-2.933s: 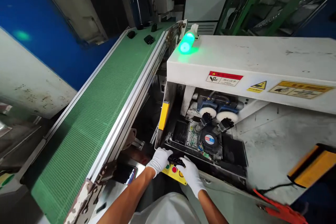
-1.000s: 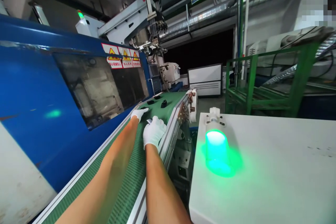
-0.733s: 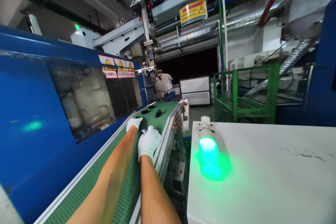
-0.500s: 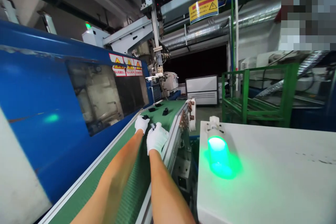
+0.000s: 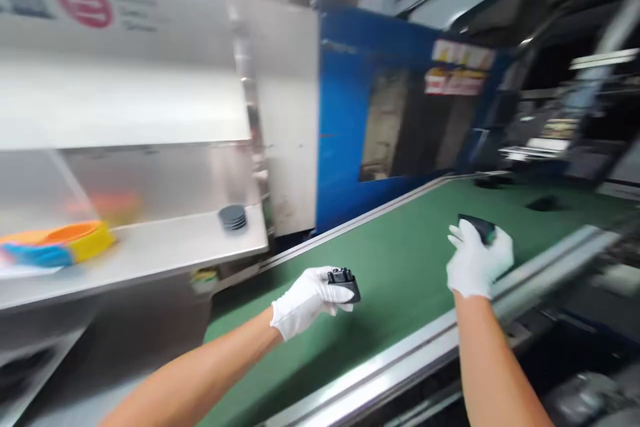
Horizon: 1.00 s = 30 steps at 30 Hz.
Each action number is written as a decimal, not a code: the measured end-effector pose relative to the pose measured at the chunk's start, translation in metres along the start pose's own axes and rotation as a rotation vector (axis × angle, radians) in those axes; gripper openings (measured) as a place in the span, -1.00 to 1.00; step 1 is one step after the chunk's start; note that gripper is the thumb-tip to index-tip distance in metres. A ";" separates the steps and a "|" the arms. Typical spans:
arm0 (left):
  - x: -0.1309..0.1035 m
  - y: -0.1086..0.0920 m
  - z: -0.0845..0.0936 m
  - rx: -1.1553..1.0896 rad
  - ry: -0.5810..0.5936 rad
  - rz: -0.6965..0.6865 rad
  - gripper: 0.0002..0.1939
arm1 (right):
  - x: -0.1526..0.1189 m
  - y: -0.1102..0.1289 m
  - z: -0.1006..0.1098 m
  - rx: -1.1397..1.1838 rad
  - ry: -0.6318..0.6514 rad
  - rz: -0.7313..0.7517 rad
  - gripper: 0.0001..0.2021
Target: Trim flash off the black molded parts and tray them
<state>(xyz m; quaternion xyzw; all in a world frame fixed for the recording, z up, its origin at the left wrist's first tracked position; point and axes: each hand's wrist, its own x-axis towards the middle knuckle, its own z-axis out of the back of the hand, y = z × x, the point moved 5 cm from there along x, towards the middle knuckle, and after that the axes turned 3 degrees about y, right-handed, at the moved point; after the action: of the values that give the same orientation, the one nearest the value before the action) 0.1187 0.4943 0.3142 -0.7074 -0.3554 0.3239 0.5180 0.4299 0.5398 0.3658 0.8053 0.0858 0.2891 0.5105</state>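
Observation:
White gloves cover both hands. Over the green conveyor belt (image 5: pixel 400 260), my left hand (image 5: pixel 311 299) grips a black part (image 5: pixel 346 285) between thumb and fingers, with small raised pegs along its top. Farther right, my right hand (image 5: pixel 477 260) holds another black part (image 5: pixel 481 228), partly hidden by the glove, near the belt's metal side rail. More dark parts (image 5: pixel 545 203) lie on the belt beyond my right hand, blurred.
At left is a metal shelf (image 5: pixel 165 247) with a stack of dark discs (image 5: pixel 233 217) and yellow, orange and blue rings (image 5: pixel 75 243). A blue machine (image 5: pixel 340 120) with a window stands behind the belt. A robotic arm's blurred end (image 5: pixel 545 147) hangs at upper right.
The view has swung left, bringing the metal shelf into sight. Both hands have come off the belt surface and moved apart, each with a black part in it.

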 end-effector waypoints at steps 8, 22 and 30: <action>-0.235 0.092 0.115 -0.471 -0.432 0.106 -0.67 | -0.381 0.019 0.004 0.419 0.973 -0.901 -0.70; -0.448 0.188 0.162 -0.743 -0.404 0.078 -0.67 | -0.625 0.060 0.021 -0.236 1.755 -1.028 -0.81; -0.471 0.194 0.157 -0.720 -0.362 -0.017 -0.68 | -0.634 0.082 0.024 -0.282 1.873 -1.037 -0.78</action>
<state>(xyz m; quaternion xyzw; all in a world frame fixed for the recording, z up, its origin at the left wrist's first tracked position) -0.2321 0.1377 0.1298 -0.7724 -0.5373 0.2937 0.1688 -0.0885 0.2086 0.1904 0.0636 0.7385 0.5461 0.3903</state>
